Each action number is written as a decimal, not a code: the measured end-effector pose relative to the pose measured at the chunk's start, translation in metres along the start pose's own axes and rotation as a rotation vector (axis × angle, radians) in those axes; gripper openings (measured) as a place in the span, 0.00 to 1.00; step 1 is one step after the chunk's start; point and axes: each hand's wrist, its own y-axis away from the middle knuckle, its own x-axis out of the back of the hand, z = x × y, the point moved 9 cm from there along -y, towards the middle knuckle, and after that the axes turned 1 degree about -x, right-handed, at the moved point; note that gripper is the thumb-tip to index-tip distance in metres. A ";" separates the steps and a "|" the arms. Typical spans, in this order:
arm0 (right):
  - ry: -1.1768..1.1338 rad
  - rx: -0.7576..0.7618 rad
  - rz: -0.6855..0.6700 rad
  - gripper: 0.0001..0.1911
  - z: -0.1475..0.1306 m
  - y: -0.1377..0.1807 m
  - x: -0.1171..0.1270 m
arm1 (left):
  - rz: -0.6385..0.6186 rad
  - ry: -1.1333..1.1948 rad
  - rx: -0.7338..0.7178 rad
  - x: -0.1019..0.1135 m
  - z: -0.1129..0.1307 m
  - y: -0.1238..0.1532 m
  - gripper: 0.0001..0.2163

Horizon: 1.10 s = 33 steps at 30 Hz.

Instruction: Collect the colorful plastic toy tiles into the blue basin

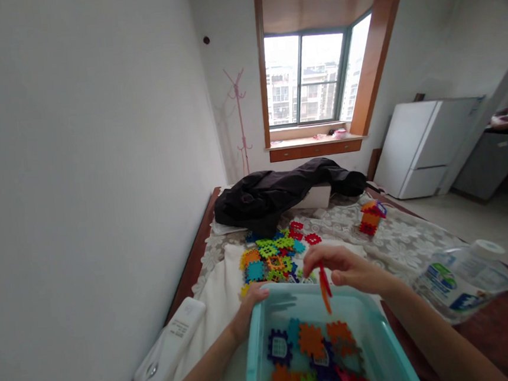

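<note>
Over the teal tub [395,350], your right hand [350,268] pinches its fingers [317,257] shut on red and orange tiles [325,294], dangling them clear of those inside. Your left hand [250,303] grips the far rim, likely steadying it. The loose pile [271,257] lies just beyond on the bench.

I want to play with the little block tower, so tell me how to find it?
Look at the lace cloth below the window. Right of the flat block pile stands the tower. It alone is stacked up, red and orange with purple.

Turquoise bin [255,344], red-and-orange pieces [325,294], multicoloured tile heap [271,257], seemingly floral white lace cloth [400,238].
</note>
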 end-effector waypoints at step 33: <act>0.024 -0.164 0.403 0.26 0.071 -0.064 0.071 | -0.001 0.029 0.014 -0.003 0.004 0.002 0.23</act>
